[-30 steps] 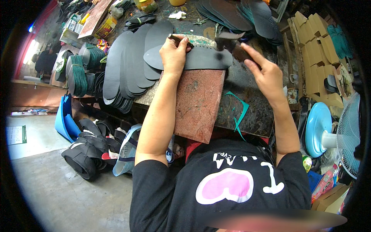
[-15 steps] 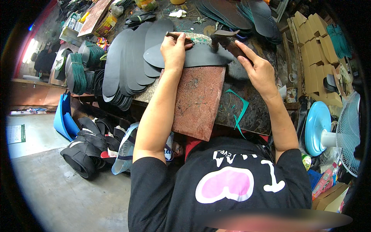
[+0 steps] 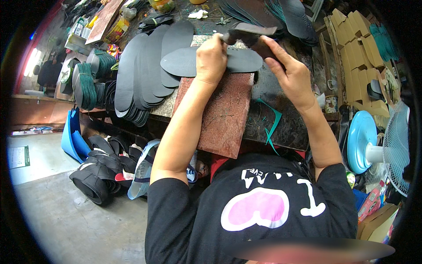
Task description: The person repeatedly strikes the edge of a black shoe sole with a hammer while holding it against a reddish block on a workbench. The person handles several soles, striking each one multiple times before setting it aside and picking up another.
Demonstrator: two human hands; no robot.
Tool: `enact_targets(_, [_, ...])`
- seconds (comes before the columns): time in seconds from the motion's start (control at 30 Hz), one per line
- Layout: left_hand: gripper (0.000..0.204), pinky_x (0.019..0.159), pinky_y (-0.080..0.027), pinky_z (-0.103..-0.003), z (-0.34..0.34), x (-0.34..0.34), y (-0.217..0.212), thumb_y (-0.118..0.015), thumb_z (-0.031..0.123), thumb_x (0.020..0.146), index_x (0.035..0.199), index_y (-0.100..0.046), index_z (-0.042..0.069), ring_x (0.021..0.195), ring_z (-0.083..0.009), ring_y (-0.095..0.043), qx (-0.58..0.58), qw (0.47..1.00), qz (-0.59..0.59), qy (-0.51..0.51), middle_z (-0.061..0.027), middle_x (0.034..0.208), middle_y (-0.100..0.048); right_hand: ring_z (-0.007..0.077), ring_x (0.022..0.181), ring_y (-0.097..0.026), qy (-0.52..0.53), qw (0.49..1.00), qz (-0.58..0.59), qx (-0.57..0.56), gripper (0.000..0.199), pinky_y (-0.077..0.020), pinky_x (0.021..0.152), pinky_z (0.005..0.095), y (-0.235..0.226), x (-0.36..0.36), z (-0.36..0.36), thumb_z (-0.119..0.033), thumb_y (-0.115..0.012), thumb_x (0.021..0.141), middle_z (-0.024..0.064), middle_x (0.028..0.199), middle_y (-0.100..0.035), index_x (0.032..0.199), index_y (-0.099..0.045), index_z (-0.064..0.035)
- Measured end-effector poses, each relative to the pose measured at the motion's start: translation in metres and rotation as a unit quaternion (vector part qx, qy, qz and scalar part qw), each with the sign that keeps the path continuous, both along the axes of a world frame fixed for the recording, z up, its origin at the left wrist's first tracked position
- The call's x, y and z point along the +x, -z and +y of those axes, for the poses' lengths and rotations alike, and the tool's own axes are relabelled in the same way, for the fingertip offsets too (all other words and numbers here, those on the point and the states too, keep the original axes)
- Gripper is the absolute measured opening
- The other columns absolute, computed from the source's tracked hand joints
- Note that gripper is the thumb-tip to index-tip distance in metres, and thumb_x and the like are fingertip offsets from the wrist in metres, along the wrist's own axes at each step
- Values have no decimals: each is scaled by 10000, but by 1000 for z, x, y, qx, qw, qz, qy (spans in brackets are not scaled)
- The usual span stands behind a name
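A dark grey shoe sole piece [image 3: 246, 61] lies across the far end of a reddish board [image 3: 226, 116]. My left hand [image 3: 211, 61] is closed over the middle of the sole, around a short dark rod-like tool that the fingers mostly hide. My right hand [image 3: 288, 72] is closed on the dark handle of a hammer [image 3: 252, 33]. Its head is right beside the top of my left fist; whether it touches the tool I cannot tell.
Overlapping grey soles [image 3: 132, 70] lie left of the board, with tied sole bundles [image 3: 85, 86] beyond. More dark soles [image 3: 294, 20] are at the far right. Green offcuts [image 3: 272, 125] lie on the dark table. Cardboard boxes [image 3: 356, 57] and a fan [image 3: 360, 141] stand at right.
My left hand has moved right along the sole and turned, bringing the dark tool from lying sideways to inside the fist. The hammer has lifted off the sole toward that fist.
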State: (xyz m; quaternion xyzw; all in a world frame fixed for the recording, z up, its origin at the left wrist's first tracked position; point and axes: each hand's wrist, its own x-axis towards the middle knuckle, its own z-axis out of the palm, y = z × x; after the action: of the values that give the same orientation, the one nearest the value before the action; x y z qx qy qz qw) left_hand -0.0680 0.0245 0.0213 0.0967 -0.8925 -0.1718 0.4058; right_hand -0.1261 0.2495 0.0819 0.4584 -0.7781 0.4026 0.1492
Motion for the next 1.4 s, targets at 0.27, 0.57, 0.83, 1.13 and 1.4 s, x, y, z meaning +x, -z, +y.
enact_targets(0.27, [84, 641, -586, -241, -11, -3, 5, -621, 50, 934, 966, -597, -24, 734, -122, -679, 510, 851, 59, 111, -83, 838, -689, 267, 922, -705, 46, 992, -114, 8, 414, -531, 782, 332, 8, -8, 25, -302, -648, 928, 130, 1075, -708, 1337, -590, -274])
enact_targets(0.57, [156, 660, -531, -382, 10, -1, -3, -691, 153, 874, 884, -596, 29, 718, -365, -658, -56, 998, -21, 29, -167, 771, -668, 281, 901, -709, -51, 994, 42, -82, 424, -550, 765, 328, -12, 4, 13, -213, -666, 917, 160, 1101, -688, 1335, -590, -208])
enact_targets(0.83, [88, 655, -594, -249, -2, -5, 3, -599, 53, 947, 916, -610, -28, 726, -129, -675, 530, 835, 78, 126, -82, 828, -678, 279, 943, -703, 38, 993, -110, -4, 411, -535, 769, 332, 12, -9, 30, -302, -636, 938, 126, 1082, -708, 1344, -583, -277])
enact_targets(1.13, [164, 673, -522, -421, 16, -5, 0, -694, 139, 865, 915, -570, 44, 731, -384, -649, 30, 998, 18, 58, -190, 777, -649, 276, 925, -704, -49, 994, -13, -92, 436, -544, 773, 330, -17, 6, 21, -219, -668, 914, 145, 1079, -698, 1342, -585, -222])
enact_targets(1.4, [73, 637, -586, -241, 7, -9, 2, -604, 49, 945, 943, -613, -24, 715, -106, -674, 516, 846, 67, 117, -79, 848, -691, 290, 950, -698, 28, 994, -99, -20, 406, -535, 776, 339, 18, -9, 26, -279, -639, 935, 121, 1085, -707, 1337, -589, -265])
